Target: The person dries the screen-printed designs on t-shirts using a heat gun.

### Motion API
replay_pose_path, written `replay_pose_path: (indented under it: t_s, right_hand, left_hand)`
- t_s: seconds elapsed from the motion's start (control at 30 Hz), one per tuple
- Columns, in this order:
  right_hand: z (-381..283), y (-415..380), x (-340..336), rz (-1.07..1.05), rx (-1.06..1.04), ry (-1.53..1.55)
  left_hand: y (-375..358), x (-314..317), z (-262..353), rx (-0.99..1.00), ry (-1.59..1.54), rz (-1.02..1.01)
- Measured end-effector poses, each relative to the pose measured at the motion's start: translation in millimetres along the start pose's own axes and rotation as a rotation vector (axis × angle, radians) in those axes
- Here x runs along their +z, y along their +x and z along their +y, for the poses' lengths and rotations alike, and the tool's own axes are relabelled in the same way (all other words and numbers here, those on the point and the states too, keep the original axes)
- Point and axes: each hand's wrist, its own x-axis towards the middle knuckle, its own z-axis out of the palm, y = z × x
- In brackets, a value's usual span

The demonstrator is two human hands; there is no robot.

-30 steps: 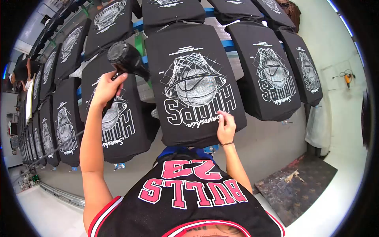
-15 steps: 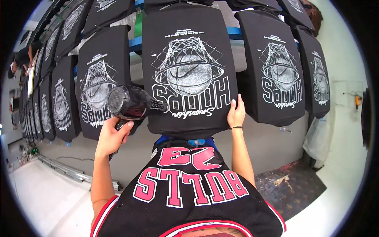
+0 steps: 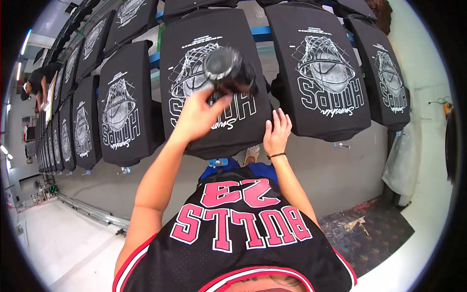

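Observation:
My left hand [image 3: 200, 114] is closed around the handle of a dark hair dryer [image 3: 236, 73], which is smeared by motion. The dryer hangs over the middle of a black T-shirt [image 3: 214, 29] stretched on a flat board, covering part of its white basketball-hoop print. My right hand [image 3: 277, 132] is at the lower right edge of this shirt, fingers straight and slightly apart, holding nothing. To its right is another black shirt [image 3: 321, 119] with the same print, and one more black shirt [image 3: 129, 56] lies left of the dryer.
Rows of printed black shirts run off to the left and back on blue-edged supports. At the far left, another person [image 3: 41, 80] leans over a board. A dark stained mat [image 3: 365, 233] lies on the floor at right, beside clear plastic sheeting [image 3: 401, 170] by the wall.
My left hand has carried the hair dryer right and upward, from the shirt's left edge onto its print. The view has shifted, and my right hand remains by the shirt's right edge.

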Motion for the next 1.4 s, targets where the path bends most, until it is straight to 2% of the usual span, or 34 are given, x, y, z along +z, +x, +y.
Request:
replay_pose_path:
  t_s: [0.03, 0.1, 0.23, 0.37, 0.43, 0.5, 0.63, 0.77, 0.8, 0.93, 0.97, 1.03, 1.1, 1.13, 1.23, 1.27, 1.37, 1.4]
  right_hand:
    - [0, -2, -1, -0.012, -0.007, 0.004]
    - [1, -3, 0, -0.033, -0.027, 0.051]
    - [4, 0, 14, -0.06, -0.056, 0.13]
    - [1, 10, 42, -0.071, 0.003, 0.188]
    - [-15, 15, 41, -0.079, 0.132, 0.179]
    - [-14, 17, 43, -0.076, 0.164, 0.152]
    - [-23, 17, 41, -0.043, 0.2, 0.089]
    - [-15, 18, 47, 0.011, 0.16, 0.147]
    - [-14, 18, 47, 0.009, 0.201, 0.165]
    - [-5, 20, 43, 0.002, 0.255, 0.278]
    - [-1, 17, 41, 0.003, 0.256, 0.309]
    - [6, 9, 35, 0.007, 0.21, 0.294]
    - [7, -1, 26, 0.047, 0.051, 0.182]
    - [7, -5, 20, 0.032, 0.034, 0.173]
    - [5, -11, 10, 0.033, -0.03, 0.091]
    - [5, -11, 9, 0.015, -0.029, 0.1]
    - [2, 1, 12, 0.028, -0.068, 0.164]
    - [1, 6, 15, 0.014, -0.063, 0.193]
  left_hand:
    - [11, -2, -5, 0.032, 0.08, 0.058]
    - [11, -18, -8, 0.016, -0.014, 0.08]
    - [-19, -69, -54, -0.041, -0.249, 0.173]
    - [-54, -124, -89, -0.18, -0.044, 0.418]
    - [-70, -142, -112, -0.177, -0.11, 0.422]
    - [-98, -153, -124, -0.249, -0.121, 0.329]
    - [-132, -133, -121, -0.28, -0.17, 0.259]
    - [-130, -104, -109, -0.252, -0.265, 0.134]
    - [-127, -95, -95, -0.274, -0.206, 0.103]
    - [-92, -53, -61, 0.003, -0.075, -0.027]
    - [-82, -45, -49, 0.006, -0.073, -0.036]
    - [-57, -33, -26, -0.165, -0.144, -0.169]
    - [-26, -22, -20, -0.019, -0.045, -0.103]
    - [-12, -17, -18, 0.054, 0.007, -0.028]
    - [7, -21, -13, 0.012, 0.013, 0.029]
    - [6, -27, -18, -0.037, -0.085, -0.025]
    - [-26, -43, -17, -0.109, -0.058, 0.004]
    - [-36, -46, -35, -0.128, -0.105, 0.045]
